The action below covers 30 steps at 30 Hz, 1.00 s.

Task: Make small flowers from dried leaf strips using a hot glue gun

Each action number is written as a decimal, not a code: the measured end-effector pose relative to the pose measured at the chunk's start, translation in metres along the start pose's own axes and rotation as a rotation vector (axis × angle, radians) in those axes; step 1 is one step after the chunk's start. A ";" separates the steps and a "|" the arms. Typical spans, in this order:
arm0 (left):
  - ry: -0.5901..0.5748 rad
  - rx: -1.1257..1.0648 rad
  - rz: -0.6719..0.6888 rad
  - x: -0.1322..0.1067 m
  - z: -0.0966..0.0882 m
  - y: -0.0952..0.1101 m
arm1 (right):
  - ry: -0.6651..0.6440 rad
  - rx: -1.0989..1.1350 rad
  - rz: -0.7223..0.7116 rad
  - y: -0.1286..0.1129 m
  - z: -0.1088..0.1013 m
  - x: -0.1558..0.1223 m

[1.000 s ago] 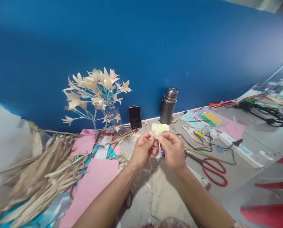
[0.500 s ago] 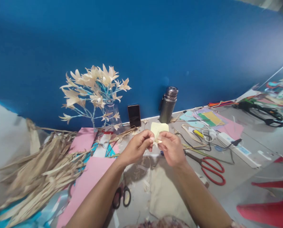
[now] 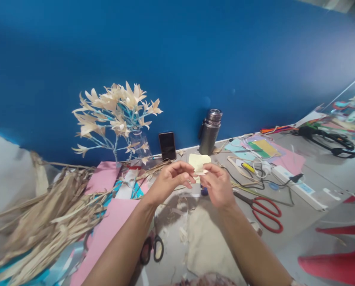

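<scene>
Straw lies heaped at the far left of the tabletop, with pink paper beside it. Black scissors lie under my left forearm. My left hand is half curled, fingertips at one end of a small pale strip; whether it grips, I cannot tell. My right hand pinches the other end. The strip is held above the tabletop, before a yellow note. Red scissors lie to the right.
</scene>
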<state>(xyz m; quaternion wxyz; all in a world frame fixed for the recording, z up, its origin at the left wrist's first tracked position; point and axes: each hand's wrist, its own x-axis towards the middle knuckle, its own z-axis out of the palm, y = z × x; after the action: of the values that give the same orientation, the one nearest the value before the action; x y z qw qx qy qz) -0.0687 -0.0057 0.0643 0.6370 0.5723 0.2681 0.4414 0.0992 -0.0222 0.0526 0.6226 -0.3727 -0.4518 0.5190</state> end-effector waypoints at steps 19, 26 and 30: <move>0.054 -0.157 -0.047 0.004 0.004 -0.019 | -0.069 -0.184 -0.161 -0.012 0.004 -0.010; -0.018 -0.041 -0.013 0.004 -0.006 -0.021 | -0.059 -0.015 0.018 -0.002 0.001 -0.007; -0.046 0.008 0.014 0.004 -0.011 -0.021 | -0.070 0.039 0.154 0.003 -0.006 -0.004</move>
<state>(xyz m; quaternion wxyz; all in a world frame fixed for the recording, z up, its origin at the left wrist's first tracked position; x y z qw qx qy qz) -0.0701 0.0043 0.0423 0.6375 0.5866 0.2511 0.4317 0.1034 -0.0253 0.0471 0.5718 -0.3758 -0.4332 0.5867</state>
